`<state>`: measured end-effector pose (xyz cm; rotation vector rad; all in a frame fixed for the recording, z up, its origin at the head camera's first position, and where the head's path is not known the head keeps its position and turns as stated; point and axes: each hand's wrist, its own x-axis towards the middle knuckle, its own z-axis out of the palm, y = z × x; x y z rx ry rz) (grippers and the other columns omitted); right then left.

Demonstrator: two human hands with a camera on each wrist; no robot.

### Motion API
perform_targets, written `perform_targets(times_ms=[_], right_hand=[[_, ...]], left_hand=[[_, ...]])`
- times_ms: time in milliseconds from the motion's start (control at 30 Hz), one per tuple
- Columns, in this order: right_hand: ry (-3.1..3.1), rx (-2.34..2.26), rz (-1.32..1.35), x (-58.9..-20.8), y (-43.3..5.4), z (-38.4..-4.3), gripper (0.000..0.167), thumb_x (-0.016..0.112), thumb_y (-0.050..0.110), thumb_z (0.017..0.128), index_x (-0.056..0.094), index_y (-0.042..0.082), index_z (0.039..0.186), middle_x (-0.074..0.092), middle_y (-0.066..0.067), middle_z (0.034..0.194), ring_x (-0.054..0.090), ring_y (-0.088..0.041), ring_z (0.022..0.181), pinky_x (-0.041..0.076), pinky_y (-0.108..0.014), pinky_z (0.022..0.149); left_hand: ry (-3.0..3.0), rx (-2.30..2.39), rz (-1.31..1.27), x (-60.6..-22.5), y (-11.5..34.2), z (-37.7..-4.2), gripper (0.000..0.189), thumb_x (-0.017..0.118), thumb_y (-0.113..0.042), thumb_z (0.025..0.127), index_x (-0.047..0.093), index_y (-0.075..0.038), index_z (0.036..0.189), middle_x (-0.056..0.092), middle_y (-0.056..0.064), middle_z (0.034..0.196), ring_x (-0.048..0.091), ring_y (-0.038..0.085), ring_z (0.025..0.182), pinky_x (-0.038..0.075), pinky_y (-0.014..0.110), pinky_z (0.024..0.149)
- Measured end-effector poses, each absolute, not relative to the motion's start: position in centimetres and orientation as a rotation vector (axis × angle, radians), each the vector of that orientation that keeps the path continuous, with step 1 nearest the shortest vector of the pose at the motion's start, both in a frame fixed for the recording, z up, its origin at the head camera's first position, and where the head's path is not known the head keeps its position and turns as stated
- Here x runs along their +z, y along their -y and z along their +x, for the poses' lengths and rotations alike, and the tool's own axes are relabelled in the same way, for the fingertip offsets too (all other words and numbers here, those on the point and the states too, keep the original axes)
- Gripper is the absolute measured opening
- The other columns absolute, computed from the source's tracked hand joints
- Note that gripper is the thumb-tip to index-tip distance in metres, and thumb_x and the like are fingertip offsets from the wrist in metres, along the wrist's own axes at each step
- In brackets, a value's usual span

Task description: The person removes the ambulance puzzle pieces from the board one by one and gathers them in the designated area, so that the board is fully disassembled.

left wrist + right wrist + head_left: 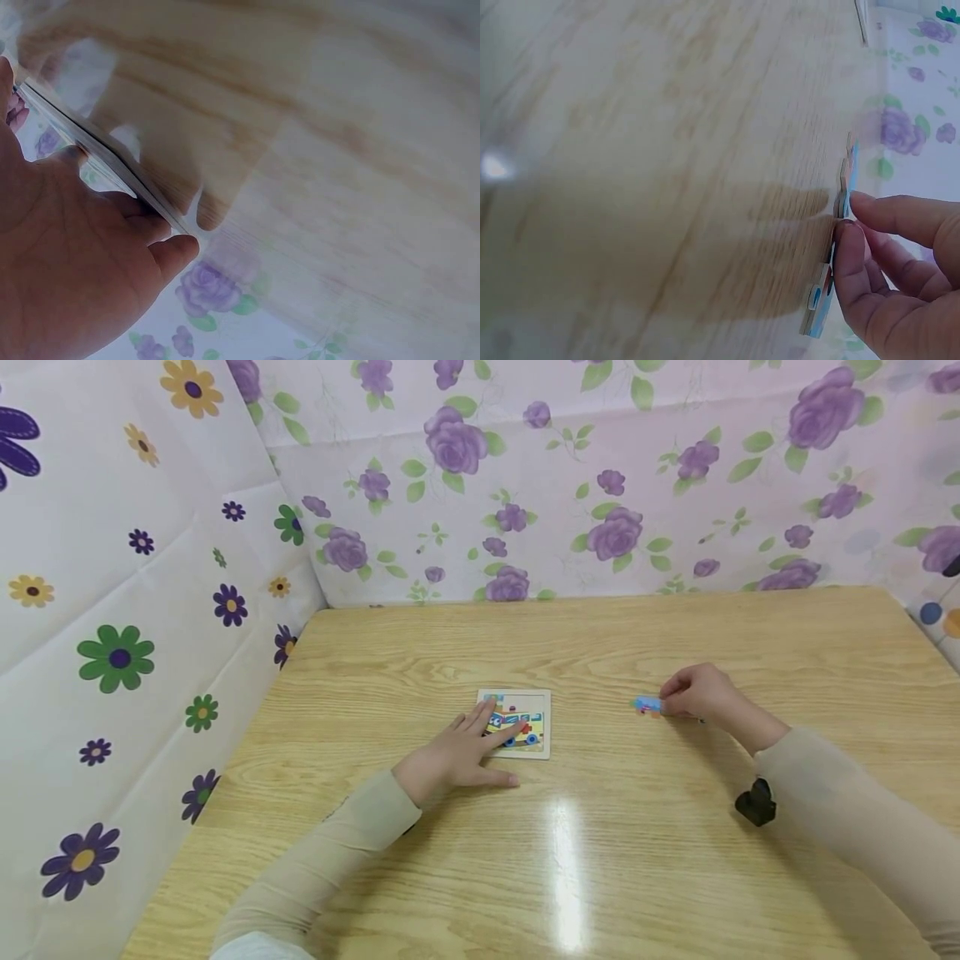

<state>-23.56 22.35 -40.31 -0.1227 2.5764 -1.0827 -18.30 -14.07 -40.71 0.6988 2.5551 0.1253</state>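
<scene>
My left hand lies with fingers spread across a small picture puzzle in a white-edged tray. A yellow vehicle with blue wheels shows between the fingers; part of the picture is hidden. In the left wrist view the tray appears edge-on, a thin board beside the fingers. Off to the right, my right hand has its thumb and curled fingers at a mainly blue puzzle piece, pinching its edge. From the right wrist, that piece shows at the thumb tip, and another piece lies below the fingers.
The wood-grain table extends around both hands, with a bright light reflection in front. A purple-flowered cloth hangs behind it, and a daisy-print cloth at the left. A black object shows beneath the right sleeve.
</scene>
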Motion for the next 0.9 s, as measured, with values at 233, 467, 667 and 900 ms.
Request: perform_targets(times_ms=[233,467,667,900], right_hand=[[-2.631,-1.031,-0.173,-40.4,-22.1,-23.7,0.022,0.065,0.005,0.084,0.066,-0.008,0.101,0.067,-0.016,0.092,0.058,-0.016,0.074,0.048,-0.026,0.062],[-2.638,-1.005,-0.190,-40.3,-22.3,-23.9,0.020,0.066,0.005,0.085,0.068,-0.007,0.101,0.068,-0.019,0.096,0.060,-0.018,0.077,0.050,-0.027,0.064],[-2.657,-0.986,-0.199,-40.0,-22.2,-23.9,0.022,0.066,0.005,0.084,0.068,-0.007,0.102,0.068,-0.020,0.097,0.060,-0.018,0.078,0.049,-0.027,0.064],[-2.667,-0.985,-0.195,-39.4,-21.9,-23.8,0.026,0.064,0.009,0.086,0.066,-0.008,0.105,0.065,-0.024,0.101,0.057,-0.022,0.076,0.049,-0.029,0.059]], left_hand=[[-2.557,0.122,0.692,-40.5,14.0,-18.2,0.086,0.048,-0.071,0.085,0.004,-0.040,0.152,-0.017,0.013,0.158,-0.012,0.026,0.146,0.000,0.047,0.119],[-2.552,0.127,0.692,-40.7,14.0,-18.2,0.086,0.046,-0.071,0.085,0.002,-0.040,0.151,-0.018,0.014,0.157,-0.013,0.027,0.146,0.000,0.047,0.119],[-2.553,0.142,0.700,-40.6,14.0,-18.2,0.085,0.047,-0.071,0.085,0.004,-0.040,0.151,-0.019,0.014,0.157,-0.015,0.026,0.146,0.000,0.047,0.119],[-2.550,0.134,0.696,-40.8,14.2,-18.4,0.086,0.046,-0.072,0.084,0.003,-0.041,0.151,-0.021,0.012,0.156,-0.017,0.025,0.145,-0.001,0.047,0.119]])
